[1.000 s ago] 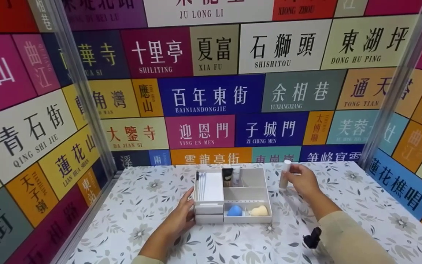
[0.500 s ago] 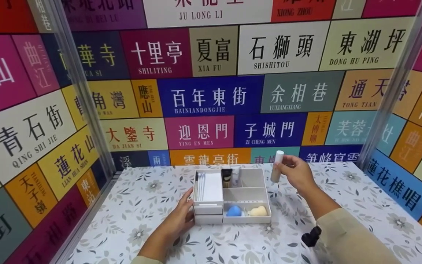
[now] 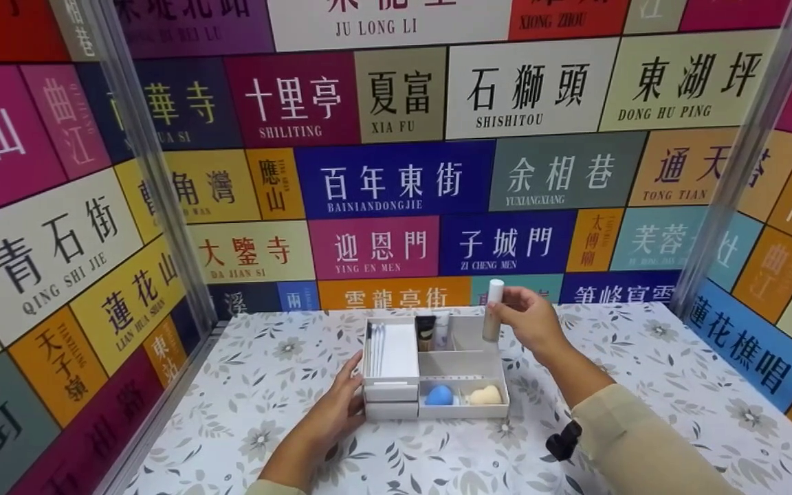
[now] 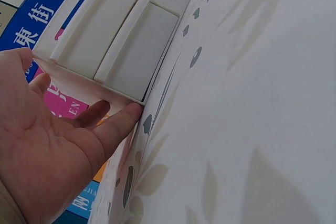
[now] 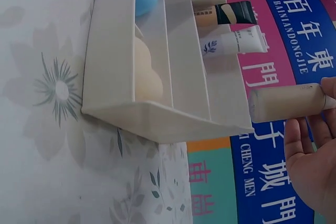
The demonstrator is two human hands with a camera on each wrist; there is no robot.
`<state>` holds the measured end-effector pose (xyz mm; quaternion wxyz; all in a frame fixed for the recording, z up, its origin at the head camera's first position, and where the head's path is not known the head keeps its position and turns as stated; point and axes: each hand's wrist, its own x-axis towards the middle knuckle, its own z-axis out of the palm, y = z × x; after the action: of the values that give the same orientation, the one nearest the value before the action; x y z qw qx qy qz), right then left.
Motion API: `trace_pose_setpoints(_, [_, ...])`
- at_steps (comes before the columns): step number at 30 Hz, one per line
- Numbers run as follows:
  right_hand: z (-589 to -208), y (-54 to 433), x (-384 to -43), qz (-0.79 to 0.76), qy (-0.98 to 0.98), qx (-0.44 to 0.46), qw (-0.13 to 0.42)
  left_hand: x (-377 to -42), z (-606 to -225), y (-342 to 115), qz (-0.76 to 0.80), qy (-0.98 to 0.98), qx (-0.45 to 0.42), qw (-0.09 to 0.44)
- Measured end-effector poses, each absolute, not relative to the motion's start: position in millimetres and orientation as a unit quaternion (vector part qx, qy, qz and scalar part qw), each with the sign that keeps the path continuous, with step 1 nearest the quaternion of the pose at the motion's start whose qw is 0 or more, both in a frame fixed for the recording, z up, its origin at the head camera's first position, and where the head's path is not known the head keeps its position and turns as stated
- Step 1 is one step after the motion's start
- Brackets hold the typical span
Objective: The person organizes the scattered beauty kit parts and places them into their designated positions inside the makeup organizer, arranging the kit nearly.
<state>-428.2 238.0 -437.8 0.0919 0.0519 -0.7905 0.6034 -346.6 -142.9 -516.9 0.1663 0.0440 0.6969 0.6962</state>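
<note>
A white compartmented organizer box stands on the table. My left hand rests its fingertips against the box's left side; in the left wrist view the fingers touch the side by the drawer fronts. Between thumb and fingers, my right hand pinches the white-capped end of a bottle of beige liquid foundation. Nearly upright, the bottle hangs at the back right compartment's rim. In that back row stand a black-capped tube and a white tube.
A blue makeup sponge and a cream sponge lie in the front compartments. White sticks fill part of the left section. Behind the floral-covered table rises a wall of colored signs.
My right hand has lifted the foundation bottle and carried it left, from beside the box to over its back right corner. The left hand has stayed in place.
</note>
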Motion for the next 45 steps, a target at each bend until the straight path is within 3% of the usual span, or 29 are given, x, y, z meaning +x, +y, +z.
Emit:
trace_pose_setpoints(21, [-448.4,220.3,-445.6,0.567,-0.817,0.051,0.087,-342.9,-512.6,-145.5,0.691,0.701,0.044,0.17])
trace_pose_setpoints(45, [-461.5,211.6,-443.1,0.496,-0.862,0.044,0.097,-343.7,-515.1,-143.7,0.698,0.695,0.048,0.166])
